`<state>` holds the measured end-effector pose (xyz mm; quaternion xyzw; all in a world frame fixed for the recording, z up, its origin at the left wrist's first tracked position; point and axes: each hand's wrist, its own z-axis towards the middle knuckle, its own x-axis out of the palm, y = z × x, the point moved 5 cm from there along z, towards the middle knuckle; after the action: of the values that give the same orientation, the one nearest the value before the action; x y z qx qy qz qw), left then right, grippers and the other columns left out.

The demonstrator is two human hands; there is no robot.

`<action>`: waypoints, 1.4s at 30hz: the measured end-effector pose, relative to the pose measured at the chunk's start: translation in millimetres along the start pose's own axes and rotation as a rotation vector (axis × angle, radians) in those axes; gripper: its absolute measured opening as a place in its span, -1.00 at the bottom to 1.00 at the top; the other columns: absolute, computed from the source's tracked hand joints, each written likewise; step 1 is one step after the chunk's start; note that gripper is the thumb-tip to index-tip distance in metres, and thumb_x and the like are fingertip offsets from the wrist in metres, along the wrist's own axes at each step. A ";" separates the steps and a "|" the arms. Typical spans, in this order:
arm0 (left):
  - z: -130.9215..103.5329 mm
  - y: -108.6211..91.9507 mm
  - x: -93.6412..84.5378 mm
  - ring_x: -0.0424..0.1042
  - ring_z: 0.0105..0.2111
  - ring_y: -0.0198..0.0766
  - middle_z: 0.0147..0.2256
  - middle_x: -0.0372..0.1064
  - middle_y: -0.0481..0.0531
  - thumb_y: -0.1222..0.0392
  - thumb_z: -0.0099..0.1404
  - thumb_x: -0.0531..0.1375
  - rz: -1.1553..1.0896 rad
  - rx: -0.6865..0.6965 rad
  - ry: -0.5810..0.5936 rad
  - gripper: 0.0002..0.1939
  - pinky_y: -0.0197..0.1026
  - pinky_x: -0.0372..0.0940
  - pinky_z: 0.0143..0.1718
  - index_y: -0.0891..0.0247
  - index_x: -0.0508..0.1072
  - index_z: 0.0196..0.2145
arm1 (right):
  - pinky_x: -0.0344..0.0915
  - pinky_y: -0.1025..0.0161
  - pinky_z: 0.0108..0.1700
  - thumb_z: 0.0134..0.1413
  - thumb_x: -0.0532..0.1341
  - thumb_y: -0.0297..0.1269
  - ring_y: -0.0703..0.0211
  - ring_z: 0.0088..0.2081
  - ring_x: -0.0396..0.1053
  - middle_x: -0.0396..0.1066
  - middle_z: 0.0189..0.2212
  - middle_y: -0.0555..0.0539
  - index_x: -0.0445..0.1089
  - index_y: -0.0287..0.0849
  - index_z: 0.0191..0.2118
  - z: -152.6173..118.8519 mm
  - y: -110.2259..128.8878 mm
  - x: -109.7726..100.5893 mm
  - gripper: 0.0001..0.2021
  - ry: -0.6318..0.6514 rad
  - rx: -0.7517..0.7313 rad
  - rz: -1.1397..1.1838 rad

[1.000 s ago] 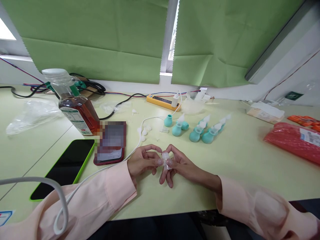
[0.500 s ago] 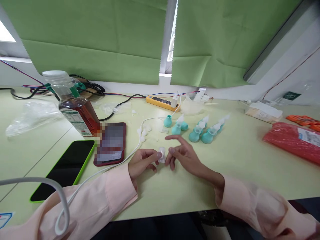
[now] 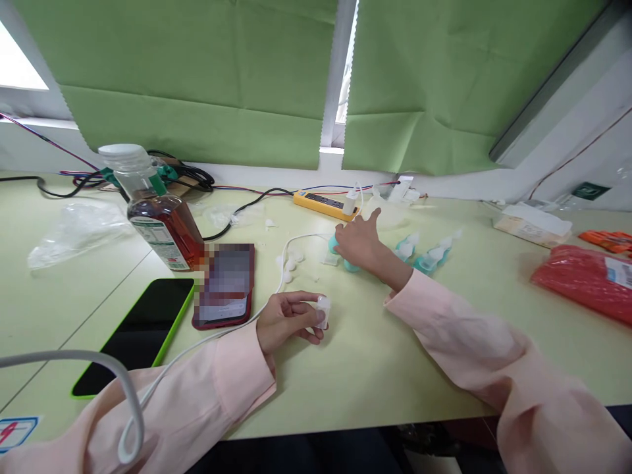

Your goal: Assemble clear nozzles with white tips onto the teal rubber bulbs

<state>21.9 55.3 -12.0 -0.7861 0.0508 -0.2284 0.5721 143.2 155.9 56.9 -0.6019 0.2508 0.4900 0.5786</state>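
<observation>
My left hand [image 3: 291,319] pinches a small clear-and-white plastic piece [image 3: 323,311] between thumb and fingers, just above the table. Farther forward, my right hand [image 3: 360,240] is bent over a small round teal bulb [image 3: 332,244], its fingers closed at the bulb's top and one finger raised. Its fingertips are partly hidden. Behind and below that hand shows part of another teal bulb [image 3: 351,266]. To its right stand several teal bulbs with clear tips [image 3: 427,263], partly covered by my sleeve. Left of the bulbs lie small white round pieces [image 3: 289,265] and a clear flat piece [image 3: 330,259].
A white cable [image 3: 269,289] runs past two phones, one green-edged [image 3: 141,322] and one red-cased [image 3: 224,283]. A bottle of amber liquid [image 3: 165,227] stands behind them. At the back are a yellow power strip [image 3: 323,205] and plastic bags. A red package [image 3: 585,280] lies right.
My right hand has left the clear piece and moved forward to the teal bulbs. The left hand still holds the piece, now tilted slightly. The view has shifted a little.
</observation>
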 end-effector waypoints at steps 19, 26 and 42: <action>3.7 0.0 -2.4 0.37 -0.48 -0.28 -0.41 0.40 0.11 0.30 -0.20 0.31 0.021 -0.005 0.012 -0.66 -0.22 0.30 -0.42 0.38 0.38 -0.38 | 0.00 -0.04 -0.18 -0.04 0.05 -0.33 0.05 -0.41 0.32 0.37 -0.51 -0.15 0.28 -0.30 -0.41 -11.1 17.6 -28.1 -0.85 -0.209 -0.224 0.163; 0.3 -7.4 -5.6 0.25 -0.63 -0.40 -0.61 0.32 -0.03 0.20 -0.20 0.31 0.041 0.105 -0.101 -0.74 -0.32 0.19 -0.59 0.37 0.39 -0.51 | 0.18 0.32 -0.44 -0.12 0.12 -0.21 0.24 -0.44 0.29 0.35 -0.49 -0.03 0.22 -0.20 -0.45 -64.4 3.2 -43.1 -0.84 -0.146 -0.394 0.844; -6.1 -10.3 -5.9 0.27 -0.54 -0.37 -0.54 0.35 -0.04 0.23 -0.23 0.32 0.169 0.226 -0.166 -0.72 -0.34 0.17 -0.55 0.31 0.45 -0.47 | 0.22 0.27 -0.33 -0.07 0.12 -0.24 0.23 -0.38 0.25 0.28 -0.42 -0.04 0.28 -0.15 -0.29 -109.2 32.3 11.4 -0.83 -0.221 -0.242 1.274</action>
<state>12.2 55.4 -2.8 -0.7259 0.0433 -0.1180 0.6762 152.3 49.5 16.0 -0.3425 0.4404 0.8203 0.1258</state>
